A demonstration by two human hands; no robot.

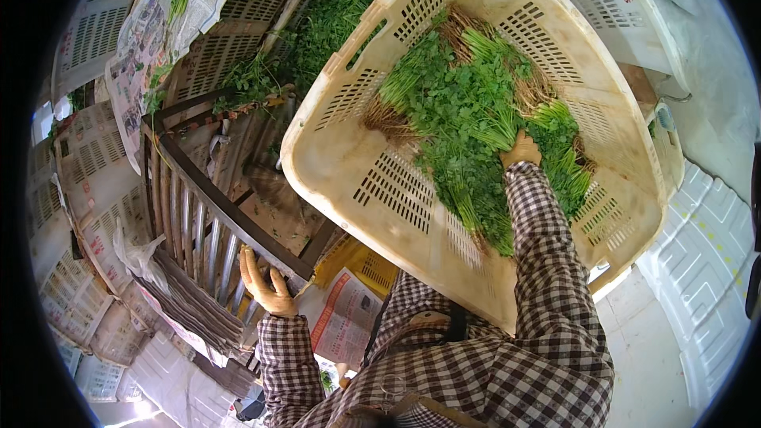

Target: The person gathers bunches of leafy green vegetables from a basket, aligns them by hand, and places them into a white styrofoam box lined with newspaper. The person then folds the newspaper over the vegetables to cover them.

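A large white plastic crate [357,190] with slotted walls stands before me. Inside it lie several bundles of leafy cilantro-like greens [464,101] with brown roots [389,119]. My right hand [521,150] reaches into the crate and closes around the stem end of one bundle [496,131], whose leaves point to the left. My left hand [267,285] is outside the crate, its fingers apart, beside the dark top rail of a metal-barred frame [238,220]; whether it touches the rail is unclear. Nothing shows in that hand.
Loose greens [351,12] lie beyond the frame. Newspaper sheets [142,65] drape over stacked crates [89,172] on the left. A folded grey stack [190,303] hangs by the bars. Below is a yellow crate [368,267] with newspaper [345,315]. White ribbed panels [701,267] stand right.
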